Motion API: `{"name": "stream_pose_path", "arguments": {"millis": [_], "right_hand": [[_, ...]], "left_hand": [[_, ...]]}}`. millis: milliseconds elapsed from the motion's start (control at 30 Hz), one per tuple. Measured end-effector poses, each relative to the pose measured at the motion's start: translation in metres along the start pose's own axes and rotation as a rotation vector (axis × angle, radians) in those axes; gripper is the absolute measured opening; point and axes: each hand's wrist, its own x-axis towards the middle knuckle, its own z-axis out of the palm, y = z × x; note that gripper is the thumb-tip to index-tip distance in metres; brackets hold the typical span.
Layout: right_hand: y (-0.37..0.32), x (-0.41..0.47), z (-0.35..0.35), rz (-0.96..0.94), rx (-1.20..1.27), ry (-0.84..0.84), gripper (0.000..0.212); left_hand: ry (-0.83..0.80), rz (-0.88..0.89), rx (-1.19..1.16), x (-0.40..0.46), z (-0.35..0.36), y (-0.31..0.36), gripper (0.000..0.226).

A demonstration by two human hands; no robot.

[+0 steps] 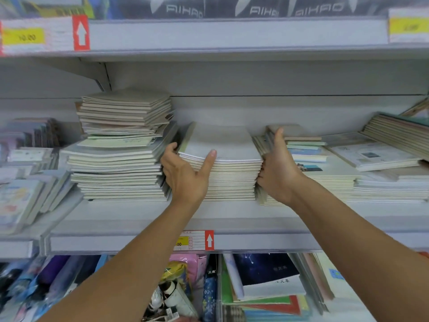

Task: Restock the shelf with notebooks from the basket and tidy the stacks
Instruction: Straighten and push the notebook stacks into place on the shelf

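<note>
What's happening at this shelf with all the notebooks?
A person is tidying stacks of notebooks on a shop shelf. Both hands hold the middle stack: the left hand wraps its left side with the thumb on the top cover, and the right hand presses its right side, thumb up. A taller, uneven stack stands to the left, and lower stacks lie to the right. No basket is in view.
</note>
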Motion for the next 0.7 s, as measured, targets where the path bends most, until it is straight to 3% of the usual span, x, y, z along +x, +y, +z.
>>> {"name": "stream_pose_path", "arguments": {"millis": [167,400,500,567,633,700], "right_hand": [[0.007,-0.01,-0.016,0.031,-0.101,-0.076,0.099],[-0.003,-0.028,0.001,0.028,-0.056,-0.139,0.08],[0.002,-0.047,0.012,-0.013,-0.163,-0.006,0.073],[0.013,-0.064,0.026,-0.203,-0.323,0.184,0.067],[0.026,-0.084,0.044,-0.545,-0.48,0.274,0.055],[0.038,-0.096,0.067,-0.723,-0.636,0.165,0.031]], "left_hand": [[-0.153,0.002,0.007,-0.002,-0.006,-0.003,0.108],[-0.156,-0.021,0.152,-0.003,-0.006,0.007,0.112],[-0.323,-0.064,0.119,-0.002,-0.027,0.015,0.116],[-0.405,-0.02,0.035,-0.009,-0.054,0.017,0.109],[-0.21,0.081,-0.014,-0.02,-0.091,0.011,0.081],[0.116,0.125,-0.021,-0.019,-0.135,-0.003,0.052]]}}
